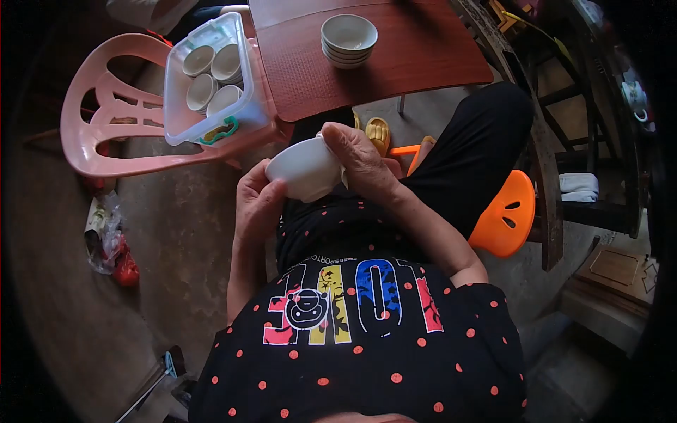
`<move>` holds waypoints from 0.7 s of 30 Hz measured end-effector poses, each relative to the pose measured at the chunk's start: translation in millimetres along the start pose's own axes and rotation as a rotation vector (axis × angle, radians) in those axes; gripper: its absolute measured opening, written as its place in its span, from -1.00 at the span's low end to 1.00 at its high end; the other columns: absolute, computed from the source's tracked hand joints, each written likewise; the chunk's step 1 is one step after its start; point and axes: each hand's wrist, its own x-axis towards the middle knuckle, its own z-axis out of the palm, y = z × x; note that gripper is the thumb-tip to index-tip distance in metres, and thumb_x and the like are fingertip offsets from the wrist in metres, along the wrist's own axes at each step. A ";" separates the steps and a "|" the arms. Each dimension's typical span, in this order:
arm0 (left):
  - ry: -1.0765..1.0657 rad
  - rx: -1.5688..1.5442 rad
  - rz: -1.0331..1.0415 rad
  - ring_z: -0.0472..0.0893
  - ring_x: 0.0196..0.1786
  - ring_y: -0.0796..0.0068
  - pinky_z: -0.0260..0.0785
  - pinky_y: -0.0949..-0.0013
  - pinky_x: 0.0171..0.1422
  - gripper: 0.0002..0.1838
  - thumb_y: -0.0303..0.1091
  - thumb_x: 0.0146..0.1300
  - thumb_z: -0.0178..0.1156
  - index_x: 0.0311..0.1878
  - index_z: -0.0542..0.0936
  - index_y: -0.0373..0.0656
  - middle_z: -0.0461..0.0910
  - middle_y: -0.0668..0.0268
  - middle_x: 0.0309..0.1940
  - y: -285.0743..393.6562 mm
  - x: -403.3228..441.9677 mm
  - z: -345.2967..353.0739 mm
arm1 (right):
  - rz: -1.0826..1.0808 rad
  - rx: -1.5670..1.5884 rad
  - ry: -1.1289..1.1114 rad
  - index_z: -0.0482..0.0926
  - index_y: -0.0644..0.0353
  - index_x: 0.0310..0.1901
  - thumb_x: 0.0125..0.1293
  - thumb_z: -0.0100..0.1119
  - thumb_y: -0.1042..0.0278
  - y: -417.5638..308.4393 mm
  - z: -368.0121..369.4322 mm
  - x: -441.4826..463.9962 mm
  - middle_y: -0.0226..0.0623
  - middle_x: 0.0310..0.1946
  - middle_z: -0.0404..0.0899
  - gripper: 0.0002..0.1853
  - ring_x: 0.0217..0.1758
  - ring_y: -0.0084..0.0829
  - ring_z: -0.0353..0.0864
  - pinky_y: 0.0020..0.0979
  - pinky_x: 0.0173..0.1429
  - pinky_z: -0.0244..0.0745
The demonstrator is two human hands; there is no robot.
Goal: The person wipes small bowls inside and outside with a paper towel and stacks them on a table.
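Observation:
A white bowl [307,169] is held tilted above my lap, between both hands. My left hand [258,206] grips its left side, with the thumb on the outer wall. On the other side, my right hand [361,163] is closed over the rim, its thumb at the top edge and its other fingers mostly hidden. A small whitish edge shows under the right hand; I cannot tell what it is. Ahead of the hands, a stack of white bowls [349,41] stands on the reddish-brown table [303,88]. More stacked bowls [202,92] sit inside a clear plastic bin [171,116].
The bin rests on a pink plastic chair [77,137] left of the table. An orange stool [509,218] is at the right, near dark wooden furniture [546,176]. Plastic bags [113,243] lie on the floor at the left. A folded white cloth [578,187] is at far right.

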 end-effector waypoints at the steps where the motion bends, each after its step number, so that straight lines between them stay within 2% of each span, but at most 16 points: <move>1: -0.039 0.176 -0.006 0.51 -0.07 0.53 0.33 0.42 0.10 -0.66 -0.38 0.12 0.26 -0.07 0.47 -0.33 0.54 0.28 -0.18 9.2 0.5 7.1 | -0.016 -0.084 -0.026 0.46 0.15 -0.33 0.37 -0.07 -0.17 -4.7 -4.9 4.0 -0.56 -0.48 0.36 -0.53 -0.38 -0.75 0.30 -0.62 -0.30 0.29; 2: -0.076 0.353 -0.008 0.51 -0.05 0.54 0.32 0.44 0.11 -0.61 -0.39 0.10 0.29 -0.02 0.46 -0.34 0.54 0.29 -0.17 16.4 1.7 11.1 | -0.033 -0.170 -0.055 0.50 0.20 -0.35 0.39 -0.07 -0.11 -9.6 -6.8 7.9 -0.56 -0.51 0.37 -0.53 -0.41 -0.75 0.31 -0.59 -0.31 0.32; 3: -0.193 0.374 -0.023 0.50 -0.02 0.56 0.30 0.47 0.13 -0.59 -0.43 0.09 0.31 0.02 0.47 -0.32 0.54 0.32 -0.13 23.0 3.5 7.4 | -0.047 -0.345 -0.042 0.52 0.22 -0.40 0.38 -0.03 -0.06 -16.1 -4.0 10.5 -0.44 -0.59 0.43 -0.55 -0.52 -0.60 0.43 -0.49 -0.36 0.37; 6: -0.139 0.574 -0.053 0.48 -0.07 0.59 0.30 0.50 0.08 -0.69 -0.47 0.13 0.27 -0.04 0.51 -0.30 0.53 0.36 -0.13 17.2 -0.4 10.2 | -0.495 -1.145 -0.147 0.57 0.23 -0.36 0.33 0.01 0.03 -24.3 10.2 16.0 -0.08 -0.54 0.50 -0.62 -0.43 -0.15 0.56 -0.31 -0.35 0.43; 8: -0.148 0.661 -0.145 0.45 -0.11 0.62 0.29 0.53 0.02 -0.79 -0.48 0.16 0.24 -0.13 0.53 -0.30 0.50 0.38 -0.17 18.3 -1.9 10.9 | -0.479 -1.124 -0.161 0.53 0.24 -0.38 0.32 0.03 0.05 -22.0 11.8 16.7 -0.13 -0.56 0.46 -0.63 -0.46 -0.22 0.51 -0.35 -0.33 0.38; 9: -0.148 0.545 -0.036 0.44 -0.12 0.63 0.29 0.53 0.00 -0.83 -0.47 0.17 0.23 -0.18 0.52 -0.29 0.48 0.38 -0.19 13.6 -2.2 6.9 | -0.469 -1.107 -0.179 0.50 0.26 -0.40 0.32 0.04 0.07 -23.3 12.6 16.2 -0.18 -0.57 0.42 -0.64 -0.48 -0.30 0.47 -0.39 -0.32 0.34; 10: -0.145 0.428 0.073 0.43 -0.14 0.63 0.28 0.54 -0.02 -0.86 -0.47 0.18 0.22 -0.23 0.52 -0.29 0.46 0.38 -0.22 8.9 -2.7 2.8 | -0.264 -0.791 -0.163 0.49 0.24 -0.38 0.38 -0.02 0.01 -33.1 11.9 11.5 -0.29 -0.57 0.43 -0.60 -0.49 -0.45 0.45 -0.44 -0.30 0.33; 11: -0.187 0.321 0.132 0.46 -0.11 0.58 0.31 0.49 0.04 -0.86 -0.43 0.21 0.20 -0.24 0.49 -0.27 0.47 0.34 -0.20 6.0 -0.2 -2.7 | -0.181 -0.495 -0.122 0.52 0.25 -0.34 0.40 -0.08 -0.03 -24.8 6.9 10.0 -0.34 -0.52 0.49 -0.56 -0.44 -0.51 0.48 -0.47 -0.28 0.37; 12: -0.187 0.318 0.135 0.46 -0.11 0.58 0.31 0.49 0.04 -0.86 -0.43 0.21 0.20 -0.24 0.49 -0.27 0.47 0.34 -0.20 4.6 0.3 0.8 | -0.099 -0.199 -0.083 0.56 0.25 -0.30 0.43 -0.14 -0.07 -18.8 5.1 10.4 -0.39 -0.47 0.55 -0.51 -0.39 -0.57 0.52 -0.51 -0.26 0.41; 13: -0.122 0.138 0.125 0.47 -0.08 0.55 0.32 0.47 0.07 -0.84 -0.42 0.21 0.20 -0.22 0.47 -0.27 0.48 0.31 -0.19 3.3 0.9 6.8 | 0.011 0.093 -0.031 0.55 0.26 -0.29 0.44 -0.18 -0.10 -11.5 8.4 5.4 -0.47 -0.43 0.53 -0.48 -0.32 -0.70 0.44 -0.58 -0.21 0.39; 14: -0.057 -0.041 0.112 0.49 -0.06 0.52 0.33 0.44 0.10 -0.82 -0.41 0.21 0.19 -0.19 0.46 -0.28 0.50 0.29 -0.17 2.9 0.9 9.9 | 0.010 0.094 -0.033 0.55 0.26 -0.29 0.44 -0.18 -0.10 -6.0 9.9 2.6 -0.47 -0.43 0.53 -0.48 -0.32 -0.70 0.44 -0.58 -0.21 0.39; 15: -0.090 -0.096 0.119 0.51 0.00 0.48 0.33 0.38 0.16 -0.74 -0.40 0.21 0.19 -0.08 0.44 -0.29 0.52 0.24 -0.12 -1.3 4.2 5.8 | 0.034 0.193 0.024 0.52 0.21 -0.31 0.42 -0.14 -0.12 -5.2 13.0 1.1 -0.48 -0.44 0.51 -0.51 -0.36 -0.71 0.45 -0.59 -0.25 0.39; 16: -0.092 -0.096 0.120 0.51 0.00 0.48 0.33 0.38 0.16 -0.74 -0.40 0.21 0.19 -0.08 0.44 -0.29 0.52 0.24 -0.12 -1.7 4.0 3.3 | 0.058 0.290 0.081 0.49 0.16 -0.33 0.39 -0.10 -0.14 -5.3 13.6 0.5 -0.48 -0.45 0.50 -0.53 -0.40 -0.71 0.45 -0.61 -0.29 0.39; 17: -0.122 -0.027 0.064 0.51 -0.01 0.49 0.33 0.40 0.15 -0.69 -0.40 0.19 0.21 -0.03 0.44 -0.30 0.53 0.25 -0.11 -1.5 3.0 2.1 | 0.056 0.290 0.083 0.49 0.16 -0.33 0.39 -0.10 -0.14 -8.4 11.4 2.1 -0.48 -0.45 0.50 -0.53 -0.40 -0.71 0.45 -0.61 -0.29 0.39; 19: -0.153 0.043 0.002 0.52 -0.01 0.50 0.33 0.41 0.14 -0.63 -0.39 0.17 0.23 0.01 0.44 -0.31 0.54 0.26 -0.10 5.3 1.4 2.0 | 0.080 0.031 -0.007 0.49 0.15 -0.35 0.39 -0.08 -0.12 -16.9 3.9 8.9 -0.47 -0.48 0.51 -0.55 -0.45 -0.69 0.46 -0.58 -0.34 0.40; 21: -0.339 0.322 -0.138 0.52 -0.03 0.55 0.34 0.45 0.10 -0.56 -0.39 0.13 0.29 0.06 0.45 -0.33 0.55 0.29 -0.10 17.9 0.7 1.7 | -0.057 -0.458 -0.108 0.53 0.24 -0.46 0.38 0.00 0.03 -23.0 7.5 13.0 -0.46 -0.57 0.52 -0.58 -0.50 -0.64 0.48 -0.52 -0.39 0.39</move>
